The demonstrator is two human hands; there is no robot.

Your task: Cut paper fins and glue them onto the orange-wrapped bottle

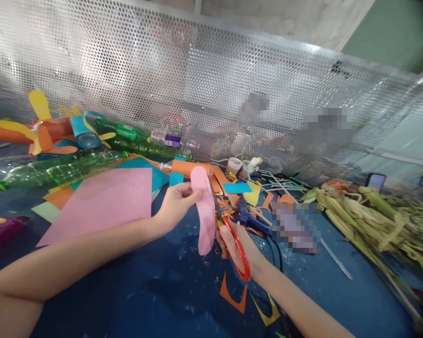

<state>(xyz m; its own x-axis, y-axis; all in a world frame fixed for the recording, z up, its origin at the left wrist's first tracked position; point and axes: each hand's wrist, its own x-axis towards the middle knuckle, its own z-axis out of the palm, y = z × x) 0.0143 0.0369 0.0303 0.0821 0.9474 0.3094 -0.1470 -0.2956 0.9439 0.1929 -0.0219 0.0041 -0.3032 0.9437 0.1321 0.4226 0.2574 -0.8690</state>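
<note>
A curved strip of pink paper (206, 216) with rounded ends is pinched near its upper part by my left hand (176, 205). My right hand (238, 246) is closed round the red handles of a pair of scissors (240, 256). The scissor blades point up and away, along the right edge of the pink strip. A large sheet of pink paper (109, 199) lies on the blue table to the left, over teal, orange and pale green sheets. Just beyond the scissors is a blue glue gun (252, 220) among orange scraps.
Plastic bottles (70, 166) and paper-wrapped bottles line the back left. A purple tool (3, 232) lies at the left edge. Corn husks (377, 220) cover the right side. Orange (233, 298) and yellow offcuts lie near me. A perforated metal panel (211, 80) stands behind.
</note>
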